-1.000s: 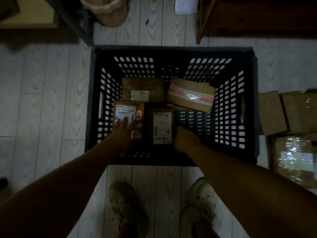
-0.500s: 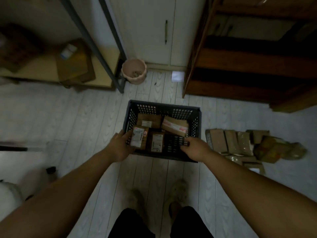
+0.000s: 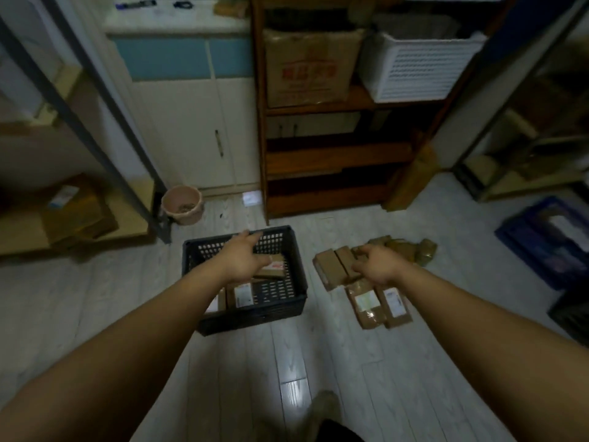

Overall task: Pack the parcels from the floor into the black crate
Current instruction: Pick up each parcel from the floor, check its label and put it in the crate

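Observation:
The black crate point(image 3: 255, 315) stands on the pale floor at centre, with several brown parcels inside; one taped parcel point(image 3: 274, 270) and one with a white label point(image 3: 243, 295) show. My left hand point(image 3: 241, 257) hovers over the crate with fingers stretched forward, holding nothing. To the right of the crate a pile of brown parcels point(image 3: 331, 267) lies on the floor, two labelled ones point(image 3: 365, 303) nearest me. My right hand point(image 3: 374, 266) hangs over that pile, fingers loosely curled downward, with no parcel visibly held.
A wooden shelf unit point(image 3: 334, 161) stands behind the crate and pile. A pink bucket point(image 3: 182, 204) sits by a metal rack leg at the left. A blue crate point(image 3: 548, 237) lies on the floor at far right. My shoe point(image 3: 325, 406) shows at the bottom.
The view has pulled back and up from the crate. Both hands have left the crate's near edge; the left now reaches over the crate, the right has moved over the floor parcels.

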Action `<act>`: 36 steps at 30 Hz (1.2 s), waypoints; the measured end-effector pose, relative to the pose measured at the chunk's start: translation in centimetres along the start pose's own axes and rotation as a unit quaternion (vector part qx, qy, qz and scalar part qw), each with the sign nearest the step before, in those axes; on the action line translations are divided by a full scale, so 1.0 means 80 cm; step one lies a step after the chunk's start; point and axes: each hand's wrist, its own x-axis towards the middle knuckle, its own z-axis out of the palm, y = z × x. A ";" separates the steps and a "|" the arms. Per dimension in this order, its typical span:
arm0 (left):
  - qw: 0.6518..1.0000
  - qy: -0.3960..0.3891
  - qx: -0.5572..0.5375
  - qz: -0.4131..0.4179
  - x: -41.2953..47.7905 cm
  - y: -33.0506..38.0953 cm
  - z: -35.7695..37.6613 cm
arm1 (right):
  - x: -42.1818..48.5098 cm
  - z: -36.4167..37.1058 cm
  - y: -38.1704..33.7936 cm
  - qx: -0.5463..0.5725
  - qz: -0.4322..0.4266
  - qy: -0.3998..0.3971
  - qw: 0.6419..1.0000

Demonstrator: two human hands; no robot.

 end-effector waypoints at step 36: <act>0.993 -0.095 -0.011 0.067 0.239 0.479 0.242 | 0.028 -0.274 0.490 0.068 0.120 0.015 0.990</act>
